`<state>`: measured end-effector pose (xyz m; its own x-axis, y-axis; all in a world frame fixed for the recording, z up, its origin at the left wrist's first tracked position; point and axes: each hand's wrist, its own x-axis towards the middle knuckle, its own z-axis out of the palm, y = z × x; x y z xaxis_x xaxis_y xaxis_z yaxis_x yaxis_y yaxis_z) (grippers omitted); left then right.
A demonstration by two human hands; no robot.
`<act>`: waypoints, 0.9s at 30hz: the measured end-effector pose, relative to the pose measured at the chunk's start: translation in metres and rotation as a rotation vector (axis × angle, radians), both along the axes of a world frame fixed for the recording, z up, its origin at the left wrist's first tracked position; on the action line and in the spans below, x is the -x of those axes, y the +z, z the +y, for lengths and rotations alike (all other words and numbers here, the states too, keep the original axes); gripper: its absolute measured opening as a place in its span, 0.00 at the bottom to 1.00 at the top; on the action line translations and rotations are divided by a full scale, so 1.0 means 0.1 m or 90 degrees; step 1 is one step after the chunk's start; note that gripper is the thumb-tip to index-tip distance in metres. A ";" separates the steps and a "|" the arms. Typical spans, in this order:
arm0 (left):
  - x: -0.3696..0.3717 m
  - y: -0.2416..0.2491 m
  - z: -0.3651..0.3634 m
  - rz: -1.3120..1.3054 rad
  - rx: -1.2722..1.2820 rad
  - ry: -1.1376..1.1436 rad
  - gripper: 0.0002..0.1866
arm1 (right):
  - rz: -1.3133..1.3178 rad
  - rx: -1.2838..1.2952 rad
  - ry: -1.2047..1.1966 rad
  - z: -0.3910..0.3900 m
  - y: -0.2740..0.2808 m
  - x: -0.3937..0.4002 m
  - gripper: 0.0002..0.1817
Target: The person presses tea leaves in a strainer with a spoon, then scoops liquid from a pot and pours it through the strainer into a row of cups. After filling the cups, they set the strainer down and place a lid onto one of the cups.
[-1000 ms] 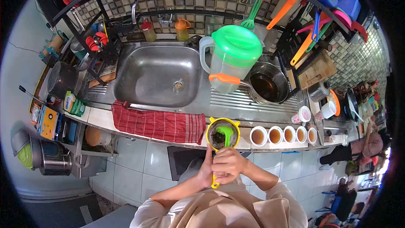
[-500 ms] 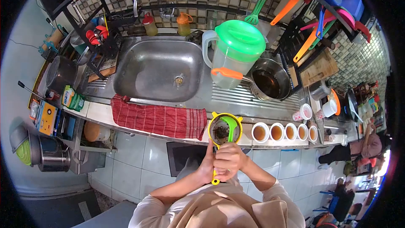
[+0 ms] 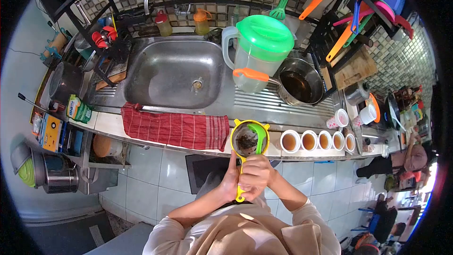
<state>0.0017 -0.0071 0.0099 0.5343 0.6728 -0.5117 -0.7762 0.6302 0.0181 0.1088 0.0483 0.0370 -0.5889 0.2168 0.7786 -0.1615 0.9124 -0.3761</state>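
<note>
My left hand [image 3: 230,180] is closed around the handle of a yellow-rimmed strainer [image 3: 239,134]. Its thumb points up along the handle. Dark wet leaves [image 3: 246,143], which look like tea leaves, lie clumped in the mesh. My right hand [image 3: 257,172] is closed on a light green plastic spoon [image 3: 260,135], partly covering the strainer's handle. The spoon's head rests inside the strainer at its right side; its handle disappears into my fingers. Just right of the strainer, a row of several white cups [image 3: 290,141] holding amber liquid lines the counter's front edge.
Behind the cups stand a saucepan [image 3: 302,82] of dark liquid with an orange handle and a pitcher [image 3: 257,78] with a green lid. A red cloth [image 3: 174,127] lies before the steel sink [image 3: 165,75]. Utensils hang at upper right. Another person [image 3: 415,158] is far right.
The leaves look more bunched together in the strainer, and the spoon's head has shifted slightly toward the right rim. Both hands keep their hold. The whole view has moved a little.
</note>
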 end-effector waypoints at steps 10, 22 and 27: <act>0.05 -0.13 0.03 -0.211 -0.037 -0.039 0.37 | 0.042 0.107 0.002 -0.03 0.00 -0.08 0.12; 0.08 -0.27 0.05 -0.144 -0.117 -0.093 0.38 | 0.160 0.216 -0.071 -0.04 0.00 -0.05 0.10; 0.08 -0.09 0.07 -0.066 -0.094 -0.125 0.34 | 0.249 0.295 -0.094 0.00 -0.04 -0.07 0.12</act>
<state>-0.0068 0.0002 0.0006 0.7065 0.6141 -0.3518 -0.6418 0.7654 0.0470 0.1157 0.0485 0.0328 -0.2171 0.6415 0.7358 -0.2521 0.6913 -0.6771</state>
